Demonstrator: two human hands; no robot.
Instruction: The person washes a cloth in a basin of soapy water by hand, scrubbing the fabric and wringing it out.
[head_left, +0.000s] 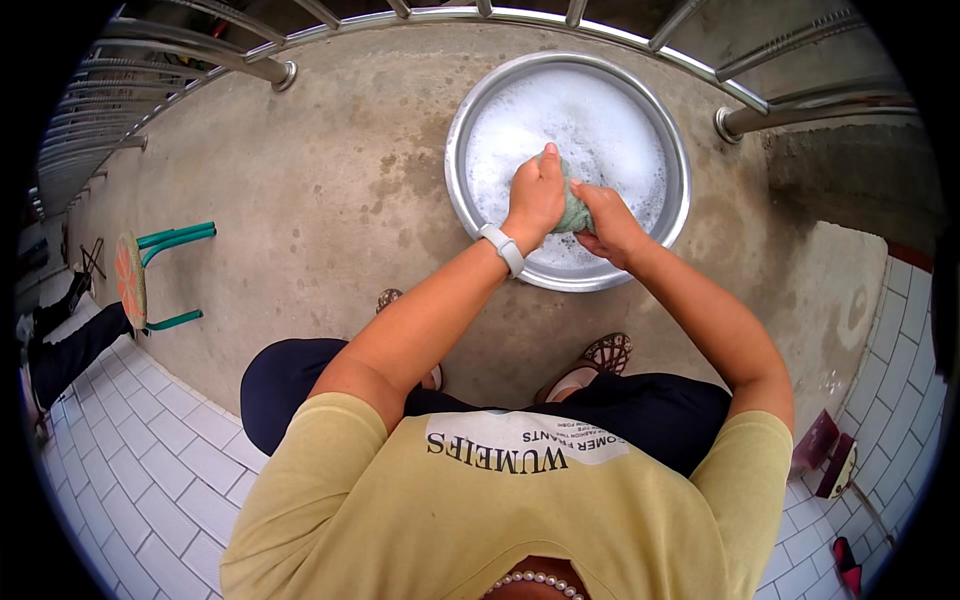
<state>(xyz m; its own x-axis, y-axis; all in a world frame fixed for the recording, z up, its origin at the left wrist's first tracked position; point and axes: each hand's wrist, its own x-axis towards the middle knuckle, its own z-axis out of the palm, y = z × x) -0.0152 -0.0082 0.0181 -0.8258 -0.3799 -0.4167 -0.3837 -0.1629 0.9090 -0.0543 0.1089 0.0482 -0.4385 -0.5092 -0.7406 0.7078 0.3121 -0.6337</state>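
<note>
A wide metal basin (456, 169) stands on the concrete floor in front of me, filled with white soapy foam (570, 112). Over its near half, a bunched wet green cloth (576, 214) is gripped between both hands. My left hand (537, 191), with a pale wristband (502, 249) at the wrist, clasps the cloth from the left, thumb on top. From the right, my right hand (611, 225) holds the cloth's lower end, fingers curled round it. Part of the cloth is hidden inside the hands.
A metal railing (480, 13) curves behind the basin, with a post (727, 124) to the right. At left lies a tipped stool (131, 277) with green legs, beside another person's leg (79, 356). A dustpan (816, 442) and a brush head (838, 466) lie on white tiles at right.
</note>
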